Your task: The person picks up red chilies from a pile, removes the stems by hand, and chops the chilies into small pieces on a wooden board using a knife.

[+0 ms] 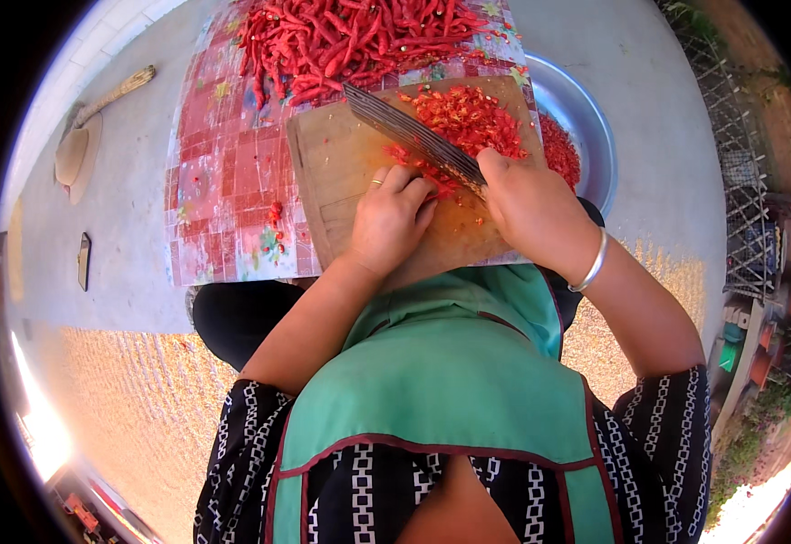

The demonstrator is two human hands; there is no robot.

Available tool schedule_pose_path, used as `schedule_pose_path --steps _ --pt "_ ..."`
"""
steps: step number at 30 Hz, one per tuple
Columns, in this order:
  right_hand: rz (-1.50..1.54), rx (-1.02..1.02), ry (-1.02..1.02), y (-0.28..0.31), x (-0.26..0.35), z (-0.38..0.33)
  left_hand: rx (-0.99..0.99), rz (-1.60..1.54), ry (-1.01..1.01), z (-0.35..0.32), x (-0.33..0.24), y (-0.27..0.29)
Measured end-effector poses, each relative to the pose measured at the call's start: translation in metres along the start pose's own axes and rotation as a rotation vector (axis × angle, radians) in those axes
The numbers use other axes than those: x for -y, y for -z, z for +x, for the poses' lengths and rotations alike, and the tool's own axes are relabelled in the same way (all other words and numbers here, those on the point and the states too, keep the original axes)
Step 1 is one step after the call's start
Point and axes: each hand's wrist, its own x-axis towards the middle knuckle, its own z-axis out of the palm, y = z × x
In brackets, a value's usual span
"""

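My right hand (533, 207) is closed around the handle of a dark, broad-bladed cleaver (409, 130), which slants up and to the left over a wooden cutting board (332, 177). Just left of the blade, my left hand (390, 218) rests on the board with its fingers curled down over some red chili peppers, mostly hidden beneath the fingertips and the blade. Chopped red chilies (472, 118) lie in a heap on the board beyond the cleaver. A large pile of whole red chilies (350, 36) covers the far part of the table.
The board sits on a table with a red checked cloth (218, 204). Right of it, a metal basin (595, 127) holds more chopped chilies. On the ground to the left are a hat (72, 156), a broom-like bundle (128, 83) and a phone (83, 261). Yellow grains (132, 390) are spread nearby.
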Motion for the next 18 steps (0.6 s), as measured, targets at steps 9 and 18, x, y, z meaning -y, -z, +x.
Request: schedule_pose_path --steps 9,18 --pt "-0.035 0.010 -0.017 -0.030 0.008 0.020 0.011 -0.063 -0.050 0.005 0.000 0.003" --pt "0.002 0.001 0.001 -0.027 0.010 0.019 -0.028 -0.064 -0.032 -0.001 0.000 0.014"
